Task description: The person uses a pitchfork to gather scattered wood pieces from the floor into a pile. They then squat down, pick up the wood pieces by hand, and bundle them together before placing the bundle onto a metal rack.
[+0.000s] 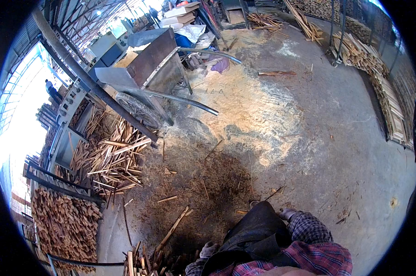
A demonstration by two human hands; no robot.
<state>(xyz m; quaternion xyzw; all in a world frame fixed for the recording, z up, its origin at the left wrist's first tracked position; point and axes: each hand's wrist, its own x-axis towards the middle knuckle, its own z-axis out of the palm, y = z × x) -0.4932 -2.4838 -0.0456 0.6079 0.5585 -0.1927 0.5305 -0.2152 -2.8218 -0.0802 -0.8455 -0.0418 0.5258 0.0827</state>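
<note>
My left hand [209, 250], in a grey glove, hangs low beside the dark apron [258, 227], close to a heap of wood offcuts [136, 262] at the bottom edge. Its fingers are too small and dim to read, and no held thing shows. On the other side of the apron, my right hand [287, 214] is also gloved, below a checked sleeve [309, 227]. It hangs over the concrete floor, and its finger shape is unclear. A shoe tip [253, 204] shows past the apron.
A metal handcart [159, 64] with long handles stands ahead on the left. Beside it lie scattered wood strips [118, 156]; a dark post [95, 87] slants across. Stacked sticks [65, 225] stand at left. Sawdust [245, 106] covers the floor ahead. Timber piles [364, 53] line the right.
</note>
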